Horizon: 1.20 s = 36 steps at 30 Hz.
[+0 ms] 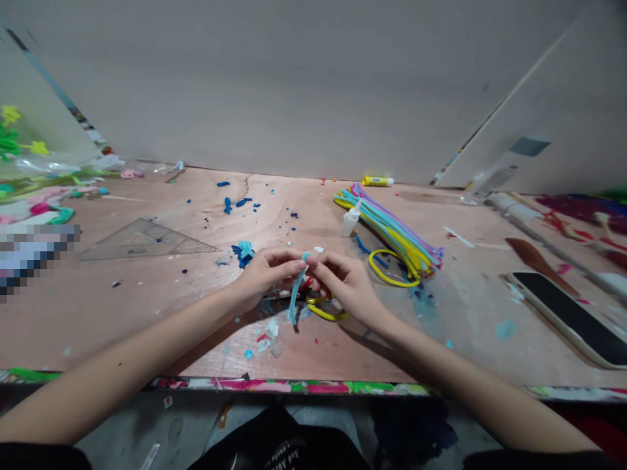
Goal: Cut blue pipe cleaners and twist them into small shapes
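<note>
A light blue pipe cleaner (294, 299) hangs down from between my hands, its upper end bent over at the fingertips. My left hand (269, 274) pinches it from the left with thumb and forefinger. From the right, my right hand (345, 281) grips the same end, fingers curled. Under the hands lies a pair of scissors with yellow and red on the handles (329, 314), partly covered by the fingers. Just beyond my left hand sits a small cluster of dark and light blue pieces (243, 252).
Past my right hand lie a bundle of coloured pipe cleaners (392, 228), a white squeeze bottle (351, 220) and a yellow glue stick (377, 181). A phone (571, 320) is at the right. A clear set square (147, 240) lies left, with scraps scattered about the wooden table (196, 339).
</note>
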Each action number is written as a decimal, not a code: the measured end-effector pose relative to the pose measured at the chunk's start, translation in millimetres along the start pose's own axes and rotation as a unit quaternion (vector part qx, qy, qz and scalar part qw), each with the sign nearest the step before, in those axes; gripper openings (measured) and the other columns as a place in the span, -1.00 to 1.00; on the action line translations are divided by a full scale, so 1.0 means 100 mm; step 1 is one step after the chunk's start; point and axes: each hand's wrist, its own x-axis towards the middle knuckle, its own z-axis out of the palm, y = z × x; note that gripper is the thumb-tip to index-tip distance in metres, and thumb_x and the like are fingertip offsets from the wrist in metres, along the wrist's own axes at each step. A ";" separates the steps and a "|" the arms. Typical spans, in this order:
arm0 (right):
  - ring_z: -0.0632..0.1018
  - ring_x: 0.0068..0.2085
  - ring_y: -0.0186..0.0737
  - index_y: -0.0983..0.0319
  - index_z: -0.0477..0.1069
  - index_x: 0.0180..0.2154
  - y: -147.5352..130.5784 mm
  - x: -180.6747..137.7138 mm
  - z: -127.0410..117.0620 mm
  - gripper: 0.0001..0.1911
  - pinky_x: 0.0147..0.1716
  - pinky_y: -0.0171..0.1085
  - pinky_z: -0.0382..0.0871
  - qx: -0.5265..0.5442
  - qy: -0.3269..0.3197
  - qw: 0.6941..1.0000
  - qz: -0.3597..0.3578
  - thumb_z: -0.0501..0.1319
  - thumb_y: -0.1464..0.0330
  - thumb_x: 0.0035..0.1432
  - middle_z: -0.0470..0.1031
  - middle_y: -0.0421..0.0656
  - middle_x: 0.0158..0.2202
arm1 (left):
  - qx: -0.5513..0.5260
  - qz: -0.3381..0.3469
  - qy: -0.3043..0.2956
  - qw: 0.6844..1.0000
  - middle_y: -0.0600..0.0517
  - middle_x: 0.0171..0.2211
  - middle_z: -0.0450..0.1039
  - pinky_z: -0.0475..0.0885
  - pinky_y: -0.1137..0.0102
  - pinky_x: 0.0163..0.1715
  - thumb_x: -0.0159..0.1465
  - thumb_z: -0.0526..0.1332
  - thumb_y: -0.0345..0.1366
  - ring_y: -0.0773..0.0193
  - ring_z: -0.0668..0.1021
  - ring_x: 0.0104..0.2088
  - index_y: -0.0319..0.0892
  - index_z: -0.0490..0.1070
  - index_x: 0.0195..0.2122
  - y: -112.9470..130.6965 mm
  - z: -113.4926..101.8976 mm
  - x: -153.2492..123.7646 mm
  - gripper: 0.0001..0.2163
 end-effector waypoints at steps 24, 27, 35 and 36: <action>0.36 -0.51 -0.39 0.25 0.44 -0.41 0.02 0.02 -0.12 -0.74 -0.48 -0.35 0.14 -0.210 0.023 0.972 -0.105 0.15 0.32 0.34 0.38 -0.28 -0.56 | 0.000 -0.014 0.029 0.999 0.09 -0.47 0.46 0.45 0.41 -0.44 0.03 0.49 -0.05 0.38 0.48 -0.51 -0.19 0.58 -0.36 0.04 0.00 -0.03 -0.68; 0.35 -0.52 -0.39 0.25 0.42 -0.42 0.02 0.01 -0.10 -0.73 -0.48 -0.35 0.13 -0.221 0.016 0.968 -0.115 0.14 0.33 0.34 0.38 -0.28 -0.56 | -0.006 -0.002 0.031 0.999 0.05 -0.43 0.52 0.47 0.41 -0.43 0.04 0.49 -0.06 0.35 0.53 -0.48 -0.19 0.61 -0.33 0.02 -0.01 -0.02 -0.68; 0.41 -0.47 -0.35 0.23 0.36 -0.46 -0.01 -0.02 -0.05 -0.74 -0.45 -0.35 0.19 -0.219 -0.012 0.970 -0.101 0.14 0.35 0.32 0.44 -0.23 -0.52 | 0.015 0.049 0.041 0.998 0.01 -0.44 0.59 0.37 0.48 -0.55 0.05 0.48 -0.06 0.38 0.48 -0.54 -0.16 0.67 -0.29 -0.02 0.03 0.01 -0.69; 0.41 -0.47 -0.35 0.23 0.36 -0.46 -0.02 -0.02 -0.04 -0.73 -0.45 -0.35 0.19 -0.210 -0.015 0.973 -0.097 0.14 0.34 0.32 0.44 -0.23 -0.52 | 0.031 0.061 0.049 0.996 0.01 -0.44 0.59 0.35 0.48 -0.56 0.07 0.47 -0.05 0.39 0.46 -0.55 -0.16 0.67 -0.29 -0.02 0.03 0.01 -0.70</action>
